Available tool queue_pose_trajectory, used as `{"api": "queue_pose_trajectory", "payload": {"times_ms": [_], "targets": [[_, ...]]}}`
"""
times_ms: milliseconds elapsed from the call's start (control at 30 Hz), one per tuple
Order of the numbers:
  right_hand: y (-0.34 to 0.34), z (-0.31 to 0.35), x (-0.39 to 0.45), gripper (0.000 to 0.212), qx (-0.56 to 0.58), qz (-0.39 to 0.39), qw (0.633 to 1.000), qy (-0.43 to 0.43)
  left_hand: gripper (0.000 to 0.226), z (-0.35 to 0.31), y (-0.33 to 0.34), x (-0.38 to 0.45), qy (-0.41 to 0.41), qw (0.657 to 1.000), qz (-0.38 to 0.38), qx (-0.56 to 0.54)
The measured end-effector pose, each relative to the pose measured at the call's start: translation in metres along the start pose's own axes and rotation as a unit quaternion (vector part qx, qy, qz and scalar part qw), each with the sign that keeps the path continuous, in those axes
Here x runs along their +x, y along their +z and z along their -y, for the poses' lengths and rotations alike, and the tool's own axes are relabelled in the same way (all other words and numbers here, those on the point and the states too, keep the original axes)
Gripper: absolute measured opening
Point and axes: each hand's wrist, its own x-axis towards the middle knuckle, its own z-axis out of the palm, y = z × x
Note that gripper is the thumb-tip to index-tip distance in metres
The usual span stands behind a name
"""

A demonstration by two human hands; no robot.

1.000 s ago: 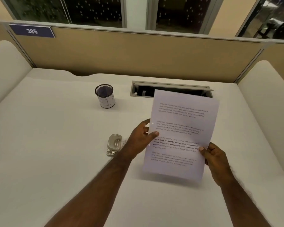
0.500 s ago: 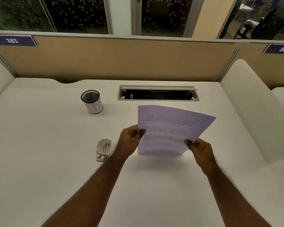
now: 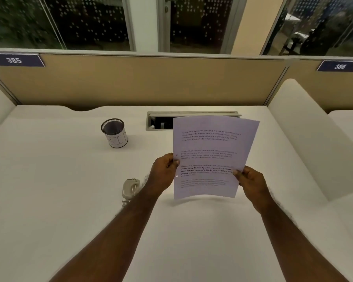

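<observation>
**Left hand (image 3: pixel 163 171), right hand (image 3: pixel 251 183): both pinching one printed sheet (image 3: pixel 210 147)**

Left hand clamped on sheet's left edge about mid-height, thumb on printed face, fingers behind. Right hand clamped on right edge, lower down, thumb on front beside the bold lines. Sheet between the two hands, held clear of worktop (image 3: pixel 59 190), shadow under its bottom edge.

Long axis running away from body, top leaning slightly right. Printed face toward camera, text upright, four blocks of lines. Two small punched holes near left edge, just beside left thumb. Bottom edge bowed a little.

White worktop. Hole punch (image 3: pixel 129 188) lying just left of left wrist, partly hidden behind forearm. Mesh cup (image 3: pixel 114 133) upright farther back on left, well apart from both hands, paper label with letters wrapped round it. Cable slot (image 3: pixel 161 122) set into worktop at rear, right part hidden behind sheet's top.

Tan partition (image 3: pixel 151 84) behind worktop, carrying blue plate 385 (image 3: pixel 14 60) and blue plate 386 (image 3: pixel 339 66). White side divider (image 3: pixel 306 135) on right flank. Dark windows (image 3: pixel 86 21) above partition.
</observation>
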Motion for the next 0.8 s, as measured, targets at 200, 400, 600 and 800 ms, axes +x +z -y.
{"api": "queue_pose_trajectory", "payload": {"times_ms": [200,400,600,800], "targets": [[-0.027,0.005,0.018,0.031,-0.015,-0.068,0.998,0.004,0.024,-0.021,0.027,0.025,-0.018,1.000,0.024,-0.005],[-0.064,0.003,0.051,0.045,-0.086,-0.131,0.988,0.007,0.034,-0.034,0.077,0.060,-0.072,0.997,0.031,0.012],[-0.095,-0.020,0.083,0.036,-0.157,-0.125,0.979,0.017,0.042,-0.021,0.121,0.092,-0.146,0.989,0.033,-0.021],[-0.111,-0.051,0.107,0.032,-0.186,-0.108,0.975,0.046,0.032,-0.002,0.153,0.113,-0.203,0.979,0.019,-0.002]]}}
